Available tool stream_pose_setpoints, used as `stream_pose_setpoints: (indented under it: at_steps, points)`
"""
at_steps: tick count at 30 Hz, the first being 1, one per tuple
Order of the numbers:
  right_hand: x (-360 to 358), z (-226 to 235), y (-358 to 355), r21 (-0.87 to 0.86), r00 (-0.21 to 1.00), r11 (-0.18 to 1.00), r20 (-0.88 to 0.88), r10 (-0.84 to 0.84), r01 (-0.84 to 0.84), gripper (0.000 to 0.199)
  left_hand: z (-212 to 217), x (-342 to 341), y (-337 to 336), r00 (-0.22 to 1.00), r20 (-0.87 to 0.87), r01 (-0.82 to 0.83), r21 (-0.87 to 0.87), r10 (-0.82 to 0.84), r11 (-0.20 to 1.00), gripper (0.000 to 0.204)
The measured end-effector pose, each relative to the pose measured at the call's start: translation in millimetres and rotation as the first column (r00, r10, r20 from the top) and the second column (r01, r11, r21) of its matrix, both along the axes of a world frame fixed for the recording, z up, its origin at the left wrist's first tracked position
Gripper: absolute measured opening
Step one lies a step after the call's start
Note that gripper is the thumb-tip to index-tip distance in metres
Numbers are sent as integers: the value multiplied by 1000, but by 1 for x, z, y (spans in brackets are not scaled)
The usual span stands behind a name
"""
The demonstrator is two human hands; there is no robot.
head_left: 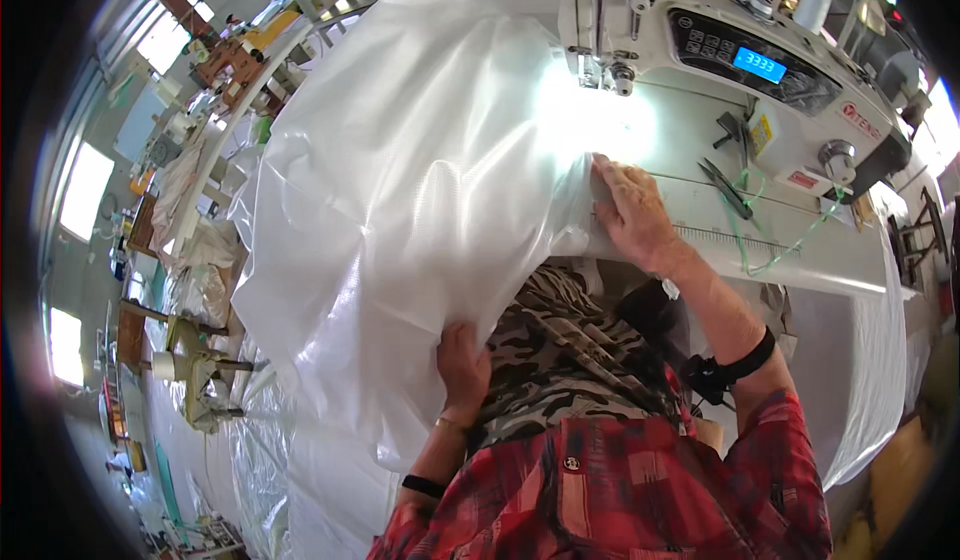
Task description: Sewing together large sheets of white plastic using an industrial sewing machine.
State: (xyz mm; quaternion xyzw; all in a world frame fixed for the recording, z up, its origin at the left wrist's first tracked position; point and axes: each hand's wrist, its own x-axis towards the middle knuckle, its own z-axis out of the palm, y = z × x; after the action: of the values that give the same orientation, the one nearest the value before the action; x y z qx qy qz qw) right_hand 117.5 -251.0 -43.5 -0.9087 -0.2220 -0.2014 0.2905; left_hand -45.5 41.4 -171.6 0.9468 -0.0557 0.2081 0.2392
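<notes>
A large sheet of translucent white plastic (pixel 390 190) drapes over the sewing machine's table and down across my lap. Its right edge runs up under the brightly lit needle area of the white sewing machine (pixel 640 30). Just below that glare, my right hand (pixel 637 212) is closed on the sheet's edge at the table, fingers pointing towards the needle. My left hand (pixel 463 372) grips the lower edge of the sheet beside my camouflage-patterned trousers, its fingers partly hidden by the folds. Glare hides the presser foot and the stitching.
Right of the needle, dark thread snips (pixel 726 188) and a small black tool (pixel 728 132) lie on the table, with loose green thread (pixel 765 250) near them. Thread cones (pixel 814 4) stand atop the machine. At left are a stool (pixel 195 370) and a cluttered bench (pixel 235 95).
</notes>
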Motion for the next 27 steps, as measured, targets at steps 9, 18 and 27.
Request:
stream_pose_setpoints:
  at_steps: [9,18,27]
  points:
    - [-13,8,5,114,986,986,-130,-106,121,41,128,-64,48,953,-299,-303,-929,-52,-211,26]
    - [-58,26,22,286,962,957,-271,33,48,34,97,-32,118,936,-312,-343,-909,161,237,27]
    - [-92,-51,46,829,781,508,-471,410,234,26,164,-39,82,970,-205,-206,-979,133,-9,19]
